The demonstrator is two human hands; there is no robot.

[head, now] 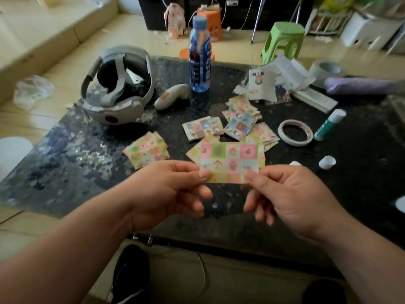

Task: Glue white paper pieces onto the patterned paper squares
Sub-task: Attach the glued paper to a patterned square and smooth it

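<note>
Your left hand (168, 189) and right hand (291, 198) pinch lower corners of the patterned paper (229, 160) | long axis runs hand-to-hand | glue stick (329, 125) beyond, nearer your right hand.

The one wide-angle camera, worn on the person's head, is looking forward and down across the dark counter (65, 172) from its near edge, sitting close above the left hand (166, 194) and right hand (291, 198) pinching a patterned paper square (229, 159), while the floor (135, 38) and green stool (282, 40) are curving away along the top.
</note>
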